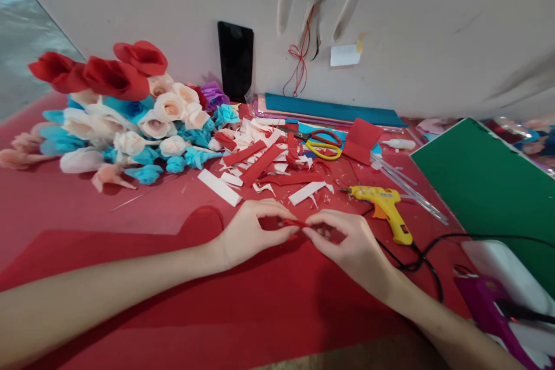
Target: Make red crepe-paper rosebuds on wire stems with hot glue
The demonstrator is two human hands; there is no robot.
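Between the fingertips of both hands is a small strip of red paper (pixel 296 223). My left hand (pixel 255 228) pinches its left end with thumb and fingers. At the other end, my right hand (pixel 342 237) grips it the same way, with its lower fingers curled out of sight. A large red sheet (pixel 208 295) lies under both forearms, with a round red piece (pixel 203 225) beside my left wrist. Just beyond the hands are red and white paper scraps (pixel 262 162). A yellow glue gun (pixel 384 208) rests on its side to the right of my right hand.
Paper flowers (pixel 143 115) in red, cream and blue are heaped at the left. Scissors (pixel 323 144) lie among the scraps. A black phone (pixel 235 60) leans on the wall. Glue sticks (pixel 411 191), a green board (pixel 489 185) and a black cable (pixel 433 269) occupy the right.
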